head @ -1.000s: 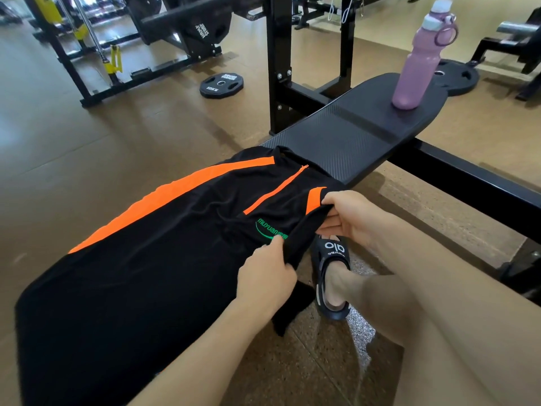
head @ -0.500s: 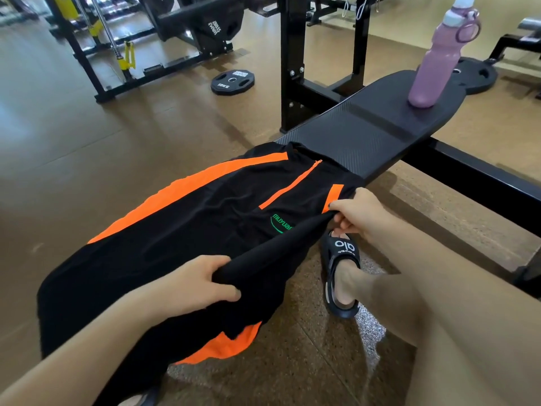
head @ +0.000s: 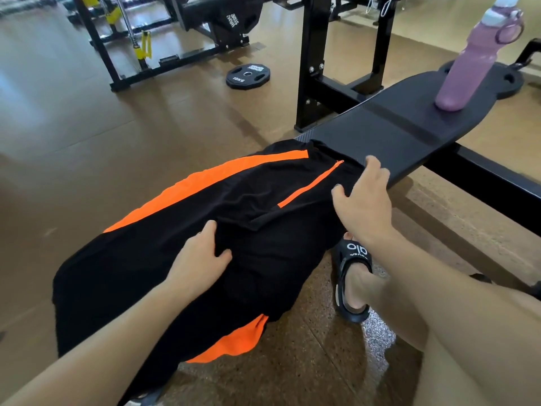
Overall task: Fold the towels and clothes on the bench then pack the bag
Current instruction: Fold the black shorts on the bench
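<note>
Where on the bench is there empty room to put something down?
The bare black pad of the bench between the black and orange garment and the pink bottle is free. The near end is crowded: the garment covers it, with the left hand and right hand resting on it.

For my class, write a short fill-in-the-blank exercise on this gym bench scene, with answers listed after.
1. The black garment on the bench has ____ stripes.
2. The bottle standing on the bench is ____.
3. The weight plate lies on the ____.
4. Both hands, left and right, rest on the ____.

Answers: orange; purple; floor; garment
</note>
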{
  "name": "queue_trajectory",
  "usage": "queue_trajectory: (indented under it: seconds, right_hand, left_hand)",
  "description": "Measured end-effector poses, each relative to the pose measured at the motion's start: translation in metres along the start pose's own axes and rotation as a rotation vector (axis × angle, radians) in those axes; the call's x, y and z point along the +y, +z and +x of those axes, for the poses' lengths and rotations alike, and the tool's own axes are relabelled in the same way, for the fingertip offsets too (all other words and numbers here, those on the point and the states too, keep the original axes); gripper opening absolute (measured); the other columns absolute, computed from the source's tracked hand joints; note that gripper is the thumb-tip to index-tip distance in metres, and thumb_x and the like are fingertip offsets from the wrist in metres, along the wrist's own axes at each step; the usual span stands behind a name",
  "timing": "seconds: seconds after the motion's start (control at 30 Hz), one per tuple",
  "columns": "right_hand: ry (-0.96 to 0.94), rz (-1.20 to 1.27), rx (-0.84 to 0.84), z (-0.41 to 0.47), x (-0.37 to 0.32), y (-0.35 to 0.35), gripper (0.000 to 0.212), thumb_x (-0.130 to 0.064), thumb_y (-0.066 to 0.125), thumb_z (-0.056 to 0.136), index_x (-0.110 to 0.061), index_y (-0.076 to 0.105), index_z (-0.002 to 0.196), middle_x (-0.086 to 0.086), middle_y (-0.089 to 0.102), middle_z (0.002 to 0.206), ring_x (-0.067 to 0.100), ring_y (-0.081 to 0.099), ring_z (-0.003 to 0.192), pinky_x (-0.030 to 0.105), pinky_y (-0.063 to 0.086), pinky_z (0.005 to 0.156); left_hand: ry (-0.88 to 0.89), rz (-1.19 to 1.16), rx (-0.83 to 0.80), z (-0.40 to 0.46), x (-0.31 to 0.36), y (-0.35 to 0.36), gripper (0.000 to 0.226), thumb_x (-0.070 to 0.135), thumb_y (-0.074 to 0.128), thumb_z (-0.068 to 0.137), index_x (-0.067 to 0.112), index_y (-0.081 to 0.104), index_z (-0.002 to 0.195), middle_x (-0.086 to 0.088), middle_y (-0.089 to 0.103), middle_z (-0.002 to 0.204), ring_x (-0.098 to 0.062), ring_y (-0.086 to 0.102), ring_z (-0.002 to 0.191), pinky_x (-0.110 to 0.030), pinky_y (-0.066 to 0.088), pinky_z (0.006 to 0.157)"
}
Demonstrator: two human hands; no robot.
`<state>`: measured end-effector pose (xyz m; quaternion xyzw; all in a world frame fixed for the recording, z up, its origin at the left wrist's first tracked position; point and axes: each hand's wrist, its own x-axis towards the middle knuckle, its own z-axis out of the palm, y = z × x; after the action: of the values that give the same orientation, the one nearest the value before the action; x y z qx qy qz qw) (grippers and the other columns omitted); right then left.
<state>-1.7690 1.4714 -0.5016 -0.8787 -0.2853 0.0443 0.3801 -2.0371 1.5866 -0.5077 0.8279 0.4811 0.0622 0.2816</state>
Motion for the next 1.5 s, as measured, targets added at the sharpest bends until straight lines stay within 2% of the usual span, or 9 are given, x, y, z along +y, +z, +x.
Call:
queue_trajectory:
  seconds: [0.1, 0.3, 0.6, 0.77, 0.93, 1.07, 1.2, 1.37, 1.5]
  right_hand:
    - [-0.143, -0.040, -0.089, -0.001, -0.015, 0.011, 0.054, -0.025, 0.063, 0.095, -0.014, 0.039, 0.142, 0.009, 0.048, 0.128, 0.021, 0.055, 0.095, 0.028, 0.038, 0.078]
    - [-0.311, -0.105, -0.371, 0.022, -0.046, 0.044, 0.046, -0.029, 0.060, 0.096, -0.016, 0.048, 0.138, 0.005, 0.054, 0.123, 0.022, 0.058, 0.104, 0.035, 0.048, 0.085]
    - [-0.420, -0.263, -0.325, 0.110, -0.064, 0.099, 0.048, -0.025, 0.051, 0.101, -0.011, 0.050, 0.147, 0.009, 0.054, 0.145, 0.028, 0.043, 0.138, 0.040, 0.034, 0.115]
    - [-0.386, -0.392, -0.377, 0.139, -0.053, 0.116, 0.053, -0.033, 0.044, 0.105, -0.008, 0.038, 0.152, 0.011, 0.047, 0.152, 0.030, 0.036, 0.143, 0.041, 0.028, 0.117]
    - [-0.355, -0.376, -0.317, 0.152, -0.066, 0.126, 0.042, -0.029, 0.054, 0.099, -0.017, 0.052, 0.139, 0.004, 0.064, 0.129, 0.028, 0.055, 0.123, 0.043, 0.035, 0.106]
    - [-0.350, -0.329, -0.314, 0.159, -0.073, 0.130, 0.042, -0.012, 0.059, 0.087, -0.021, 0.057, 0.128, 0.000, 0.068, 0.115, 0.025, 0.058, 0.112, 0.039, 0.033, 0.102]
    - [-0.380, -0.245, -0.376, 0.168, -0.078, 0.124, 0.037, -0.007, 0.059, 0.084, -0.019, 0.060, 0.119, 0.002, 0.066, 0.114, 0.027, 0.060, 0.108, 0.039, 0.039, 0.100]
    - [-0.419, -0.224, -0.421, 0.177, -0.080, 0.117, 0.028, -0.009, 0.055, 0.091, -0.018, 0.063, 0.116, 0.005, 0.059, 0.113, 0.027, 0.057, 0.105, 0.039, 0.047, 0.089]
    - [-0.427, -0.359, -0.462, 0.183, -0.074, 0.115, 0.022, -0.017, 0.055, 0.095, -0.018, 0.069, 0.112, 0.005, 0.058, 0.107, 0.028, 0.060, 0.099, 0.038, 0.049, 0.080]
  left_hand:
    - [0.004, 0.182, 0.046, 0.005, 0.004, 0.002, 0.040, 0.034, 0.066, 0.091, 0.020, 0.039, 0.117, 0.003, 0.061, 0.090, -0.016, 0.063, 0.075, -0.039, 0.056, 0.067]
    - [0.039, 0.416, 0.018, 0.032, 0.002, -0.017, 0.059, 0.047, 0.057, 0.095, 0.019, 0.034, 0.142, -0.006, 0.051, 0.130, -0.027, 0.063, 0.104, -0.041, 0.056, 0.082]
    - [0.240, 0.288, -0.081, 0.166, 0.026, -0.038, 0.061, 0.045, 0.052, 0.099, 0.032, 0.029, 0.154, -0.004, 0.043, 0.152, -0.026, 0.047, 0.134, -0.039, 0.041, 0.106]
    - [0.156, 0.274, -0.238, 0.253, 0.044, -0.026, 0.066, 0.042, 0.043, 0.102, 0.035, 0.012, 0.161, -0.006, 0.029, 0.164, -0.029, 0.031, 0.149, -0.042, 0.028, 0.120]
    - [0.142, 0.171, -0.450, 0.299, 0.057, -0.014, 0.064, 0.024, 0.039, 0.104, 0.047, 0.014, 0.158, -0.001, 0.030, 0.164, -0.024, 0.036, 0.145, -0.033, 0.031, 0.113]
    - [0.267, 0.092, -0.490, 0.313, 0.078, -0.011, 0.073, 0.000, 0.046, 0.088, 0.041, 0.041, 0.149, 0.009, 0.046, 0.153, -0.013, 0.041, 0.141, -0.035, 0.035, 0.117]
    - [0.336, 0.134, -0.444, 0.316, 0.096, -0.013, 0.037, 0.005, 0.057, 0.082, 0.022, 0.064, 0.115, 0.001, 0.066, 0.119, -0.018, 0.059, 0.114, -0.042, 0.049, 0.100]
    - [0.414, 0.178, -0.432, 0.320, 0.098, -0.020, 0.019, 0.015, 0.065, 0.080, 0.019, 0.046, 0.081, 0.003, 0.054, 0.078, -0.018, 0.050, 0.073, -0.034, 0.041, 0.065]
    - [0.503, 0.428, -0.465, 0.322, 0.087, -0.039, 0.017, 0.024, 0.065, 0.081, 0.026, 0.050, 0.089, 0.006, 0.060, 0.081, -0.014, 0.057, 0.075, -0.037, 0.049, 0.065]
